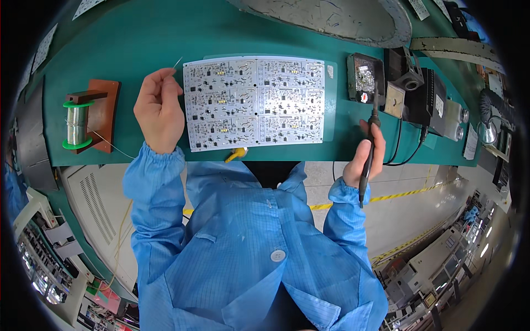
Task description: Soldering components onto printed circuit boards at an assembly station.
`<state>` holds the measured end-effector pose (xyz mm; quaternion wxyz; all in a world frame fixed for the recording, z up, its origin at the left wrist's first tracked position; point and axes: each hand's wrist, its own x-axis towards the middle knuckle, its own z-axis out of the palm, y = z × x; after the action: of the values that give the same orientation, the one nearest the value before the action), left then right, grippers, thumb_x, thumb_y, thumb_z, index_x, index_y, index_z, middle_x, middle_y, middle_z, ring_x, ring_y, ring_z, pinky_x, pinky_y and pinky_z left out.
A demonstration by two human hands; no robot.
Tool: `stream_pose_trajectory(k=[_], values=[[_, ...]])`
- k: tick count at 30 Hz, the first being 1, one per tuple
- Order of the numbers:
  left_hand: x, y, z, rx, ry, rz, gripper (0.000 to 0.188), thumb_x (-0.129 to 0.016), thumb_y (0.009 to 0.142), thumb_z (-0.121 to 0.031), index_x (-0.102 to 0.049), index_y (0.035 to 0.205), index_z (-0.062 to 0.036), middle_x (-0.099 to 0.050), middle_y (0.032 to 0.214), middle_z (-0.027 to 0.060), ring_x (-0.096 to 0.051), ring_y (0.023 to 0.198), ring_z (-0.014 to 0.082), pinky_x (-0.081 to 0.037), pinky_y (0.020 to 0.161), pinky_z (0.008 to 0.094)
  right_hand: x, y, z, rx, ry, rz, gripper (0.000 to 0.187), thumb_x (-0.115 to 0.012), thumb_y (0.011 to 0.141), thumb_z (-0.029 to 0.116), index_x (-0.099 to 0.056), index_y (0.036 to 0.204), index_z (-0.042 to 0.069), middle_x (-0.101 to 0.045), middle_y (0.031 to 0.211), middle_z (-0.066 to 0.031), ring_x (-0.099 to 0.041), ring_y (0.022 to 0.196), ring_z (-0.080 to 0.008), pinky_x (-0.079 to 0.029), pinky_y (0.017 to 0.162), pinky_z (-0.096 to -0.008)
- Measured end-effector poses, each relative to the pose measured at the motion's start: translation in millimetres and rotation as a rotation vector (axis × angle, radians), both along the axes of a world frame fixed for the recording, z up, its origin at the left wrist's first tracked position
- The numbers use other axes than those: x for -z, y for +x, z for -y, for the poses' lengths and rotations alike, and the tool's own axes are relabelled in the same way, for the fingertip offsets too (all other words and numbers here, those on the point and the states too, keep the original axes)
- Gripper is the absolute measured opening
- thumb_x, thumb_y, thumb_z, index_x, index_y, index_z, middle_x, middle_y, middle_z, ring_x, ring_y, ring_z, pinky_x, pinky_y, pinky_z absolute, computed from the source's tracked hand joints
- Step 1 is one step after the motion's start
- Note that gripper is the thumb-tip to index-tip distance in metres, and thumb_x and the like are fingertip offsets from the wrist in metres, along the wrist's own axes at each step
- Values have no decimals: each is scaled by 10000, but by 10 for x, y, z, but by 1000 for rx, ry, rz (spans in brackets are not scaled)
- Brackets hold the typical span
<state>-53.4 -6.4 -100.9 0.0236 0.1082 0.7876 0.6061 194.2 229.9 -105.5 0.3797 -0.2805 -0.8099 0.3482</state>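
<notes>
Your left fingers (170, 87) pinch the solder wire (178, 62) and your right fingers (361, 152) grasp the soldering iron (365, 175) by its handle, presumably leaving the circuit-board panel (255, 103) between unobstructed.

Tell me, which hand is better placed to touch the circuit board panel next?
Probably the left hand: it sits close beside the circuit board panel, pinching solder wire. The right hand is farther off, gripping a soldering iron whose tip points toward the open dark box.
</notes>
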Motion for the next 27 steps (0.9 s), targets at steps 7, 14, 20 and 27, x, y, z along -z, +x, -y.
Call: stream_pose_trajectory(k=[7, 14, 20, 27], values=[[129, 3, 19, -32, 20, -5, 156, -488, 915, -32, -589, 1008, 43, -582, 747, 23, -518, 699, 63, -417, 636, 199, -51, -94, 34, 21, -49, -5, 365, -471, 933, 166, -499, 1199, -81, -585, 1129, -244, -587, 1057, -295, -421, 954, -380], [145, 8, 12, -22, 75, -39, 139, -514, 914, -42, -594, 994, 39, -583, 749, 17, -519, 692, 62, -422, 628, 198, 40, -242, 153, 22, -46, -93, 385, -504, 906, 152, -480, 1220, -68, -585, 1124, -253, -594, 1041, -293, -452, 917, -389], [129, 30, -8, -73, 102, -7, 126, -584, 899, -69, -603, 960, 39, -615, 768, 31, -541, 686, 61, -437, 622, 197, 58, -223, 153, 25, -36, -124, 384, -506, 903, 150, -482, 1220, -65, -591, 1115, -252, -593, 1041, -292, -450, 912, -379], [118, 34, -14, -88, 99, -39, 114, -623, 881, -76, -620, 902, 36, -635, 764, 35, -562, 688, 58, -451, 597, 199, 5, -166, 116, 72, 15, -164, 373, -494, 911, 143, -484, 1221, -66, -596, 1114, -241, -593, 1041, -288, -443, 923, -377]])
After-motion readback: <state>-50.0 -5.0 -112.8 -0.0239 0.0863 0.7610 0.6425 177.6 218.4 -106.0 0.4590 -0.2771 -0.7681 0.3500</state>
